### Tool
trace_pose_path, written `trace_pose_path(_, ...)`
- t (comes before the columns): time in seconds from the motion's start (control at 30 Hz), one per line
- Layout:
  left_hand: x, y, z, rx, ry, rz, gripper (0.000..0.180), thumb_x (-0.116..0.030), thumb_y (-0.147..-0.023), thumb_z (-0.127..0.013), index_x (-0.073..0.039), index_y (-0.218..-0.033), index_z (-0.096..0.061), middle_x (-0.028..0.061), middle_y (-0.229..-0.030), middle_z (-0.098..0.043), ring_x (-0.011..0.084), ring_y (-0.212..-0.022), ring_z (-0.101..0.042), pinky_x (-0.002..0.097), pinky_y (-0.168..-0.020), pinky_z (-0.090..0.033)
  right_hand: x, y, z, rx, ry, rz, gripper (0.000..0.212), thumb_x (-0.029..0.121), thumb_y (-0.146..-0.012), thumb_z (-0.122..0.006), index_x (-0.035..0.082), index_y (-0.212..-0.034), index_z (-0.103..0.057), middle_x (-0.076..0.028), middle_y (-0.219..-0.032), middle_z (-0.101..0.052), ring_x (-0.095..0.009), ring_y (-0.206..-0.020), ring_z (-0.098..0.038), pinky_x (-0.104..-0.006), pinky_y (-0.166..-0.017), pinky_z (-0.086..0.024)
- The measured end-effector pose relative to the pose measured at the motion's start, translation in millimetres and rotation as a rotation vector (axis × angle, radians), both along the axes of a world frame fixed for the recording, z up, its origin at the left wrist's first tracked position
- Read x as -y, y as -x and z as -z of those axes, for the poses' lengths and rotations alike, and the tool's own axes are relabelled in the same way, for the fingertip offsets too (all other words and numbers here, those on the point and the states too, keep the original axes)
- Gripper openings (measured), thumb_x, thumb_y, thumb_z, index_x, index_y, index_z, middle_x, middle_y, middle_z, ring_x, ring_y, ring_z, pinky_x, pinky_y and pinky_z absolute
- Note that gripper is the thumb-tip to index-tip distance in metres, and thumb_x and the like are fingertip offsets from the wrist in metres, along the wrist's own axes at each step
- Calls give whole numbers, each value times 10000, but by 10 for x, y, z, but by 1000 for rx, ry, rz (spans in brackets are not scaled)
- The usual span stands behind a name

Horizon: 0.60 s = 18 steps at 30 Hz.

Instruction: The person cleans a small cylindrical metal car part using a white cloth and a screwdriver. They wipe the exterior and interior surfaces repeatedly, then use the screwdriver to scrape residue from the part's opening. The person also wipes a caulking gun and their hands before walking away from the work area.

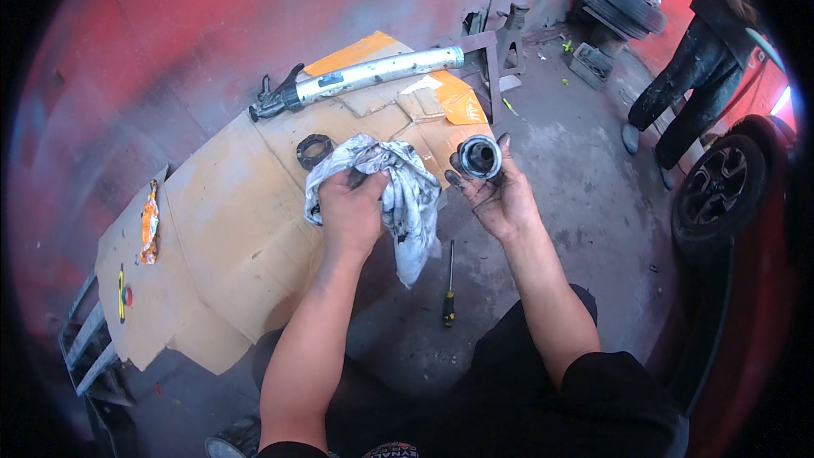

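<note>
My left hand (352,212) is closed round a crumpled, grease-stained white rag (411,208), whose end hangs down past the cardboard's edge. In my right hand (506,199) is a round, hollow metal part (480,157) with a dark bore facing up; black grease smears the fingers around it. Rag and part are apart. Just beyond the rag, a black ring (315,151) lies on the cardboard (229,220). Farther back rests a grease gun (373,78) with a silver barrel and a black head.
A screwdriver (449,288) lies on the floor below my hands. Left on the cardboard are an orange wrapper (150,225) and a yellow cutter (121,295). A jack stand (511,38) is behind. At right, a person (699,68) stands near a car wheel (725,182).
</note>
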<state>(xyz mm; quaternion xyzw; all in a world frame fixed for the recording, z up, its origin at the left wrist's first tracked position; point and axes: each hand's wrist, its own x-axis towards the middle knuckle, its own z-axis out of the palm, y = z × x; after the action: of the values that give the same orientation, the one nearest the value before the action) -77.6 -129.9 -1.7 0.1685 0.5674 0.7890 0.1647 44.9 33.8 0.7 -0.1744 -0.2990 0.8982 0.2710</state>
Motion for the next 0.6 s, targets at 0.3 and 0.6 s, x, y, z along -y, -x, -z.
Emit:
trace_pose_path(0.3, -21, -20, 62, 62, -50, 211, 260, -63, -857, -656, 53, -1090, -643, 73, -1093, -646, 123, -993, -583, 259, -894, -442, -15, -12, 68, 47, -223, -42, 568, 538, -932, -564, 5, -1126, -543, -124, -1004, -662, -224, -860, -681, -356, -746, -581)
trace_pose_path(0.6, -150, -325, 92, -59, 97, 266, 228, -209, -901, -684, 3, -983, -675, 28, -912, -682, 98, -846, -593, 271, -796, -472, 236, 130, 22, 59, -205, 83, 601, 478, -933, -616, -12, -1250, -477, -114, -1120, -628, -200, -986, -643, -370, -852, -540)
